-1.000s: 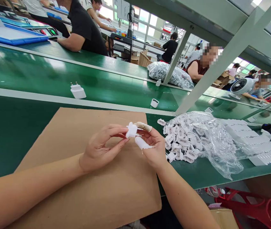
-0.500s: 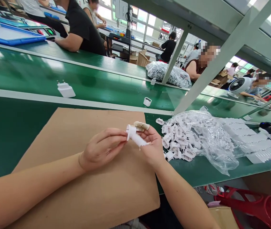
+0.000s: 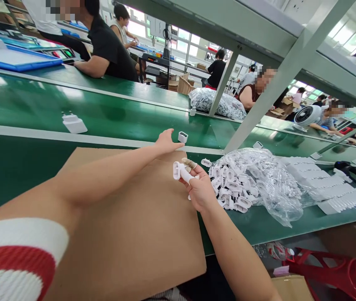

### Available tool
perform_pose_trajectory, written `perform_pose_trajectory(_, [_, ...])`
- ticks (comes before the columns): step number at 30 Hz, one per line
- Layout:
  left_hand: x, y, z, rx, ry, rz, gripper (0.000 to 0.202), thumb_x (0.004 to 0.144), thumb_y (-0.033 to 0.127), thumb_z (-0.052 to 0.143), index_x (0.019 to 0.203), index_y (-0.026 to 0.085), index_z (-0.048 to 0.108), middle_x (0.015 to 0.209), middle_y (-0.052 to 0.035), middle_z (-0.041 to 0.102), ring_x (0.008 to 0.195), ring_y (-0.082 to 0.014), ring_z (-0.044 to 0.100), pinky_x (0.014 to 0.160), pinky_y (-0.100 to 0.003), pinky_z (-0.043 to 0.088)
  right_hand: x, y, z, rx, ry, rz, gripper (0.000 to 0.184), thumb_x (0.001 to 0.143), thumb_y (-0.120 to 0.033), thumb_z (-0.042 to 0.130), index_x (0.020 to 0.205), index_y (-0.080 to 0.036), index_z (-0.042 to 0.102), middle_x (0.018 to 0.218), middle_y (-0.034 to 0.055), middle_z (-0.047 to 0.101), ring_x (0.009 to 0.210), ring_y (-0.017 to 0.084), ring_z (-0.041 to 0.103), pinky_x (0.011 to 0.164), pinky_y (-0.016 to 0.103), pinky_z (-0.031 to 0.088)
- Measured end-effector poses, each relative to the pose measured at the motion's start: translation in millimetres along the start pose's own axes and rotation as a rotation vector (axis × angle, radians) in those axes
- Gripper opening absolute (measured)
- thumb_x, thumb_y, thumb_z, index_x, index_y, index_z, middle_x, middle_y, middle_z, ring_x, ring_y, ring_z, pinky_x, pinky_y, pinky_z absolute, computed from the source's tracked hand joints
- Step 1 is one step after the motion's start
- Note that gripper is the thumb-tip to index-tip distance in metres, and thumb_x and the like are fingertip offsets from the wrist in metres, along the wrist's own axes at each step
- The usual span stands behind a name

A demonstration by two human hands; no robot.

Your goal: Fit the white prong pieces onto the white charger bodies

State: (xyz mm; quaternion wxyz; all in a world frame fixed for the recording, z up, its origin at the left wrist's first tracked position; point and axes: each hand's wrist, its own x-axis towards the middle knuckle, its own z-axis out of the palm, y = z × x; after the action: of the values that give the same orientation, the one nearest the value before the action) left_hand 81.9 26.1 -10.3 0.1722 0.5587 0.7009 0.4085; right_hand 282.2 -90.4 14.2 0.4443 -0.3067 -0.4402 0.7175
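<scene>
My left hand (image 3: 166, 142) is stretched out over the near edge of the green belt, thumb and fingers apart. Between them, close to the fingertips, stands a small white charger housing (image 3: 182, 136) with a dark opening on top. Over the right part of the cardboard sheet (image 3: 128, 225), my right hand (image 3: 202, 190) grips a white oval plastic plug part (image 3: 176, 170), its open face turned left. A white roll-like piece (image 3: 185, 174) is in the same grip. Pale covers sit on a fingertip or two of that hand.
A heap of white oval parts (image 3: 228, 184) spills from a clear plastic bag (image 3: 278, 184) at the right, beside rows of white pieces (image 3: 337, 188). A white plug charger (image 3: 74, 123) lies on the belt. A slanted metal post (image 3: 259, 104) rises nearby. Co-workers sit beyond.
My left hand has let go of the white plug part and reached forward to the charger housing on the belt. My right hand keeps its hold, slightly lower. The view has shifted a little.
</scene>
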Motion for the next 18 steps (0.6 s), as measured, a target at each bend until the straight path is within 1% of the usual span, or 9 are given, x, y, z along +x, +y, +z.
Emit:
perform_pose_trajectory(2, [16.4, 2.5, 18.5, 0.026, 0.035, -0.026, 0.084, 0.068, 0.048, 0.089, 0.131, 0.006, 0.053, 0.15, -0.0278, 0.048, 0.143, -0.0422, 0.042, 0.116, -0.046, 0.036, 1.4, -1.7, -0.8, 0.051, -0.022, 0.036, 0.051, 0.053, -0.033, 0.094, 0.098, -0.022, 0.072, 0.094, 0.0015, 0.077, 0.09, 0.017, 0.071, 0.078, 0.029, 0.059])
perform_pose_trajectory(3, [21.4, 3.1, 25.6, 0.038, 0.049, -0.048, 0.083, 0.067, 0.047, 0.091, 0.129, 0.005, 0.054, 0.148, -0.0297, 0.05, 0.141, -0.0436, 0.043, 0.115, -0.047, 0.037, 1.7, -2.6, -0.9, 0.07, -0.03, 0.049, 0.05, 0.051, -0.033, 0.095, 0.094, -0.022, 0.072, 0.094, 0.0014, 0.076, 0.09, 0.017, 0.071, 0.078, 0.029, 0.059])
perform_pose_trajectory(5, [27.0, 3.6, 34.2, 0.054, 0.068, -0.091, 0.069, 0.07, 0.041, 0.089, 0.121, 0.004, 0.059, 0.137, -0.0306, 0.058, 0.132, -0.0434, 0.051, 0.109, -0.049, 0.041, 1.7, -4.1, -0.7, 0.107, -0.037, 0.082, 0.048, 0.049, -0.031, 0.096, 0.089, -0.021, 0.072, 0.093, 0.0006, 0.076, 0.088, 0.015, 0.07, 0.076, 0.026, 0.058])
perform_pose_trajectory(8, [24.5, 4.2, 31.9, 0.048, 0.062, -0.075, 0.042, 0.081, 0.034, 0.077, 0.111, 0.007, 0.066, 0.121, -0.0224, 0.068, 0.115, -0.0342, 0.062, 0.101, -0.043, 0.046, 1.6, -4.8, -1.5, 0.119, -0.037, 0.119, 0.047, 0.05, -0.03, 0.094, 0.091, -0.022, 0.074, 0.094, 0.0, 0.076, 0.083, 0.013, 0.068, 0.071, 0.023, 0.056])
perform_pose_trajectory(11, [3.4, 4.9, 13.6, 0.025, 0.054, 0.034, 0.04, 0.084, 0.034, 0.072, 0.117, 0.012, 0.068, 0.123, -0.0141, 0.069, 0.111, -0.0262, 0.062, 0.1, -0.035, 0.047, 3.1, -4.6, -4.4, 0.023, 0.016, 0.0, 0.045, 0.055, -0.029, 0.09, 0.096, -0.023, 0.074, 0.094, 0.0006, 0.075, 0.08, 0.012, 0.065, 0.067, 0.021, 0.052])
perform_pose_trajectory(13, [-23.4, 3.0, -5.9, 0.0, 0.019, 0.11, 0.047, 0.084, 0.039, 0.073, 0.124, 0.016, 0.067, 0.126, -0.0098, 0.069, 0.11, -0.0238, 0.063, 0.099, -0.032, 0.048, 5.1, -4.6, -6.7, -0.052, 0.085, -0.128, 0.042, 0.057, -0.028, 0.088, 0.096, -0.022, 0.073, 0.093, 0.001, 0.074, 0.079, 0.012, 0.063, 0.067, 0.022, 0.05])
perform_pose_trajectory(14, [-40.0, 1.0, -17.2, -0.016, -0.025, 0.148, 0.05, 0.083, 0.044, 0.074, 0.126, 0.018, 0.067, 0.125, -0.0079, 0.069, 0.108, -0.0234, 0.064, 0.097, -0.032, 0.049, 6.1, -4.6, -7.7, -0.075, 0.114, -0.175, 0.042, 0.059, -0.028, 0.087, 0.098, -0.022, 0.073, 0.094, 0.0013, 0.074, 0.079, 0.013, 0.063, 0.068, 0.023, 0.05])
perform_pose_trajectory(16, [-76.6, -4.3, -41.0, -0.054, -0.22, 0.248, 0.055, 0.082, 0.055, 0.075, 0.127, 0.023, 0.068, 0.122, -0.0063, 0.071, 0.103, -0.0242, 0.066, 0.095, -0.034, 0.052, 7.0, -4.5, -8.5, -0.093, 0.145, -0.222, 0.043, 0.061, -0.029, 0.086, 0.101, -0.021, 0.072, 0.097, 0.0026, 0.074, 0.082, 0.014, 0.063, 0.072, 0.026, 0.051])
perform_pose_trajectory(18, [-112.6, -9.1, -62.9, -0.062, -0.39, 0.332, 0.055, 0.083, 0.056, 0.075, 0.129, 0.027, 0.068, 0.122, -0.0054, 0.071, 0.105, -0.025, 0.067, 0.098, -0.036, 0.052, 5.6, -4.0, -7.6, -0.127, 0.136, -0.231, 0.042, 0.064, -0.031, 0.085, 0.103, -0.021, 0.072, 0.1, 0.0041, 0.074, 0.085, 0.017, 0.064, 0.076, 0.029, 0.053])
